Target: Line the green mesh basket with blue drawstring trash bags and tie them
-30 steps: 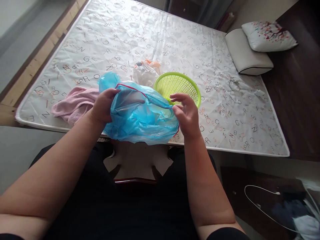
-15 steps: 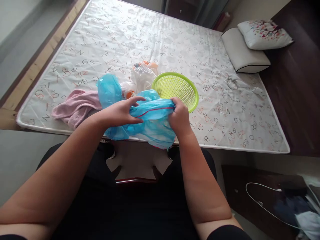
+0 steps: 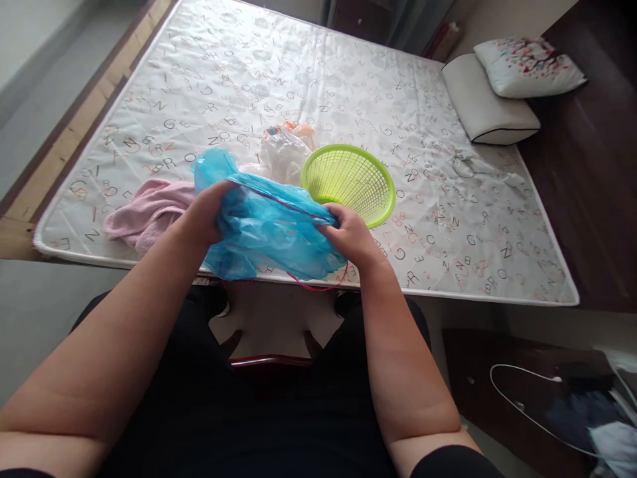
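A thin blue plastic bag (image 3: 279,229) with a red drawstring along its top edge is stretched between my two hands over the near edge of the mattress. My left hand (image 3: 212,207) grips the bag's left side, its fingers partly hidden by the plastic. At the other end, my right hand (image 3: 351,234) is closed on the bag's rim, thumb and fingers pinching it. The red cord hangs in a loop below the bag. More blue plastic (image 3: 213,166) shows behind my left hand. Close behind my right hand lies a green mesh basket (image 3: 385,189), tipped on its side.
A pink towel (image 3: 144,216) lies left of my left hand. Crumpled clear plastic bags (image 3: 283,149) sit behind the blue bag. All rest on a letter-printed mattress (image 3: 239,60). Two pillows (image 3: 490,106) are at the far right. A white cable (image 3: 517,405) curves at lower right.
My left hand has moved left and closed on the blue bag, which is now spread wider between my hands. The red cord now dangles below it.
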### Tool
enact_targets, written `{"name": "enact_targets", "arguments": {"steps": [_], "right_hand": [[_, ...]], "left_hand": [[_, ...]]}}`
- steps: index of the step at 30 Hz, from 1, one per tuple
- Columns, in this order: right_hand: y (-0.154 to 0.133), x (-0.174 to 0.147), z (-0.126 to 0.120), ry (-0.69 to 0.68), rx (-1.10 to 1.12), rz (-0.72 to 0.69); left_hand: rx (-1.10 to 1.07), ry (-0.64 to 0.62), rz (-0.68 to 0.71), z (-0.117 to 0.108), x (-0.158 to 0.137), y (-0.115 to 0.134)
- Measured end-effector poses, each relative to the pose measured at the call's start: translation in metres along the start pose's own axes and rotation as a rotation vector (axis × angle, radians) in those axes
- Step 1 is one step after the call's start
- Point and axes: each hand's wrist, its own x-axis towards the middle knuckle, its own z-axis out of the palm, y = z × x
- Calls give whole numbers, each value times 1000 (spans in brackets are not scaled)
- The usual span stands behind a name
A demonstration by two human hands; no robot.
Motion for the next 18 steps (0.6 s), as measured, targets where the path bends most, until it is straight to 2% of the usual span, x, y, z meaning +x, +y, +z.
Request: {"name": "enact_targets", "arguments": {"steps": [2,4,6,8,10,13,15,18], "right_hand": [[0,0,1,-25,-77,-12],[3,0,2,15,-139,-47],[7,2,2,111,-137,-73],[10,4,2,187,-55,-55],[12,5,1,195,83,-6],[8,3,3,130,362,82],[2,0,6,61,560,134],[-6,-5,4,-4,747,157]], "left_hand": [[146,-138,-16,-3,-2,0],[471,-272,23,-3,-3,-3],[772,-258,35,-2,-3,-9],[886,-135,34,0,0,-15],[811,-47,66,1,3,-19],[509,30,129,4,4,-19],[297,16,100,8,2,-19],[120,-93,20,14,-4,-21]]}}
